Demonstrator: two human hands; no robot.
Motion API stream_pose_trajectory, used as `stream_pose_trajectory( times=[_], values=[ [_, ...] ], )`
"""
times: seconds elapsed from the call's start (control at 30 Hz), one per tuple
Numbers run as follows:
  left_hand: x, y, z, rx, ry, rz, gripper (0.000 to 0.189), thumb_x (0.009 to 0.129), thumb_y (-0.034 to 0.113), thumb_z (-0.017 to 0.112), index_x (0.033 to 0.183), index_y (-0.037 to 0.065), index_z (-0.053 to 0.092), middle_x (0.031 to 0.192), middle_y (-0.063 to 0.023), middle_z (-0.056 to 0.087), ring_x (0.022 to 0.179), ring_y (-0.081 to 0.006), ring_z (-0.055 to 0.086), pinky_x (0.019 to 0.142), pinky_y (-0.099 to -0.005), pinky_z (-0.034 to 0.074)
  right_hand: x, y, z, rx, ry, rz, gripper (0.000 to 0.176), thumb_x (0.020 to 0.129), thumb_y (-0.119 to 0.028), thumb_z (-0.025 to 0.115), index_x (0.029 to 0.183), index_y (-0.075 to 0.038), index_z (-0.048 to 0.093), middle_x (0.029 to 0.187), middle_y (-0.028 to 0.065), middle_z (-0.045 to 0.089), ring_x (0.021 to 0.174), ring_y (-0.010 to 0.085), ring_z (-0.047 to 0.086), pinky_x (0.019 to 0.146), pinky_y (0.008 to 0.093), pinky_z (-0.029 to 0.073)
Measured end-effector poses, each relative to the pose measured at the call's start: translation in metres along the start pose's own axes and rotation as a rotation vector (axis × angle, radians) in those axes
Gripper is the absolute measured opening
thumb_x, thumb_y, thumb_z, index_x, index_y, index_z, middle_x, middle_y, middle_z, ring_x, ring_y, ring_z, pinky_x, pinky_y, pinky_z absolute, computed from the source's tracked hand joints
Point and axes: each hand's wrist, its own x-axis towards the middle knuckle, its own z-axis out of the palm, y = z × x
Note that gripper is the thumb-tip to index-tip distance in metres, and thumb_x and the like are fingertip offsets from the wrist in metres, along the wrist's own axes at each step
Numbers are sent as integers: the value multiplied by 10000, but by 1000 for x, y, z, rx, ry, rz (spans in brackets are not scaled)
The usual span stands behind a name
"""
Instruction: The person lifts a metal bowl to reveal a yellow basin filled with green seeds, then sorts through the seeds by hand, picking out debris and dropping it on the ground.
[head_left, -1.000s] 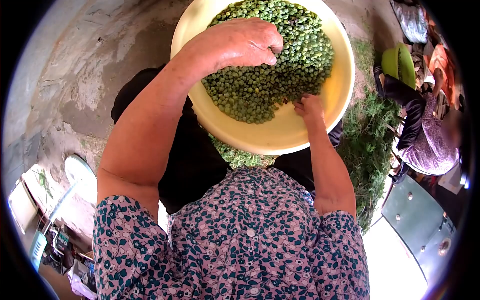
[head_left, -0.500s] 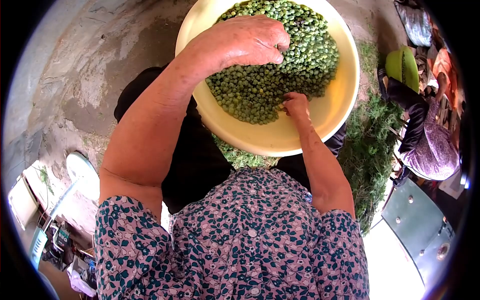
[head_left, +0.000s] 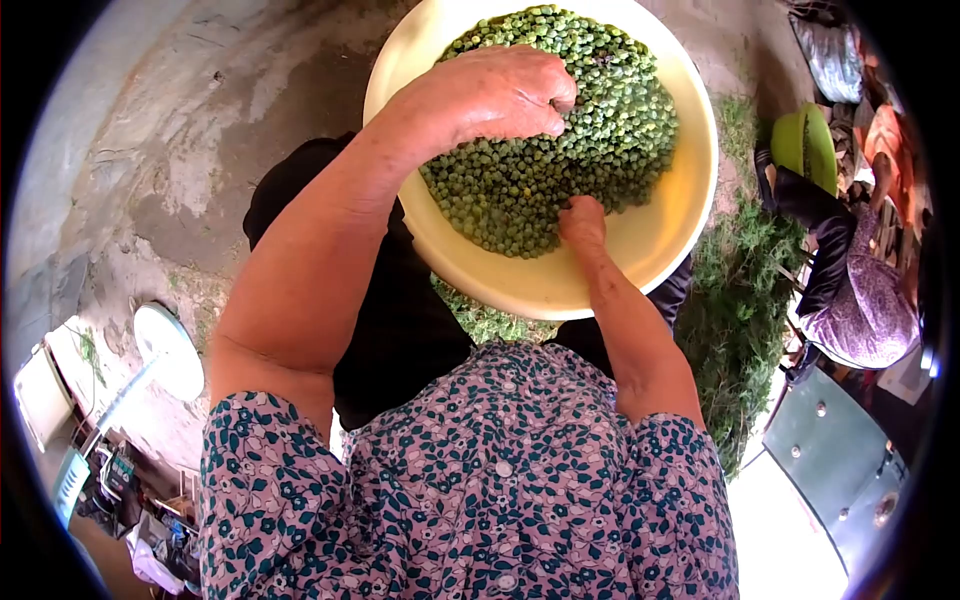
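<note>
A wide pale-yellow basin (head_left: 655,235) sits across my knees, tilted slightly. Many small round green pieces (head_left: 620,105), like peas or capers, lie heaped in it. Over the left part of the heap hovers my left hand (head_left: 515,92), fingers curled and thumb near them; whatever they may pinch is hidden. My right hand (head_left: 582,225) is at the near edge of the heap, fingertips touching the green pieces with the fingers bent together. I cannot make out what is between them.
Another person (head_left: 865,295) in purple patterned clothing sits at the right, with a lime-green basin (head_left: 805,148) nearby. Cut green plants (head_left: 745,300) lie on the ground beside my basin. A white round fan-like object (head_left: 168,350) stands left, and a grey metal panel (head_left: 830,455) lower right.
My right hand has moved slightly left and down along the near edge of the heap, its fingers more tucked. The left hand stays curled over the heap. The view has shifted a little.
</note>
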Motion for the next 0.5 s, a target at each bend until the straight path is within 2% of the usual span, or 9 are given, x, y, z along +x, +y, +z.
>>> stream_pose_trajectory(
  times=[0.07, 0.13, 0.17, 0.23, 0.27, 0.33, 0.37, 0.4, 0.5],
  values=[
    [-2, -4, 2, 19, -16, -12, 321, 798, 235, 642, 1057, 48, 617, 1010, -124, 603, 930, -259, 570, 811, -346, 453, 4, 4, -8, 43, -13, -13, 159, 731, -149, 676, 808, -12, 653, 739, 140, 650, 683, 250, 643, 657, 353, 508],
    [-5, -8, 8, 57, 4, 9, 287, 798, 215, 637, 1023, 36, 621, 959, -126, 619, 873, -262, 583, 762, -347, 460, -5, -5, -37, 414, -209, 116, 143, 767, -132, 634, 818, 1, 639, 688, 121, 637, 635, 199, 642, 588, 314, 514],
    [-4, -11, 11, 66, 9, 14, 287, 798, 215, 637, 1023, 36, 621, 959, -126, 619, 873, -262, 583, 762, -347, 460, -7, -6, -46, 418, -201, 110, 143, 767, -132, 634, 818, 1, 639, 688, 121, 637, 635, 199, 642, 588, 314, 514],
    [-3, -9, 13, -21, -124, -166, 262, 794, 193, 633, 995, 26, 622, 881, -135, 630, 810, -267, 596, 732, -352, 465, -10, -7, -61, 535, -292, 146, 192, 784, -141, 606, 890, 18, 632, 811, 121, 638, 605, 191, 635, 580, 304, 523],
    [-6, -14, 22, -20, -51, -133, 242, 797, 174, 620, 978, 13, 620, 822, -146, 632, 760, -271, 603, 716, -368, 467, -13, -7, -68, 542, -282, 136, 192, 784, -141, 606, 890, 18, 632, 811, 121, 638, 605, 191, 635, 580, 304, 523],
    [-14, -10, 31, -38, -46, -166, 237, 805, 157, 606, 991, 10, 620, 881, -146, 645, 808, -258, 615, 740, -365, 476, -23, -7, -82, 862, -319, 75, 197, 825, -143, 583, 929, 23, 606, 786, 101, 626, 638, 168, 635, 582, 275, 524],
    [-17, -8, 35, -59, -35, -183, 238, 808, 152, 602, 997, 9, 620, 905, -145, 649, 829, -254, 619, 753, -363, 479, -30, -8, -90, 871, -307, 60, 197, 825, -143, 583, 929, 23, 606, 786, 101, 626, 638, 168, 635, 582, 275, 524],
    [-19, -8, 38, -128, -50, -184, 249, 807, 140, 602, 1022, 14, 618, 937, -142, 652, 842, -252, 624, 765, -350, 486, -39, -11, -101, 1037, -346, 11, 181, 834, -139, 578, 936, 10, 584, 786, 85, 616, 651, 174, 631, 603, 282, 523],
    [-19, -23, 61, -261, 55, -146, 258, 809, 69, 594, 1064, 34, 615, 1000, -148, 645, 858, -224, 632, 731, -309, 511, -48, -25, -114, 1341, -416, -95, 153, 850, -126, 567, 938, -1, 557, 778, 76, 609, 675, 183, 633, 631, 289, 525]
  ],
)
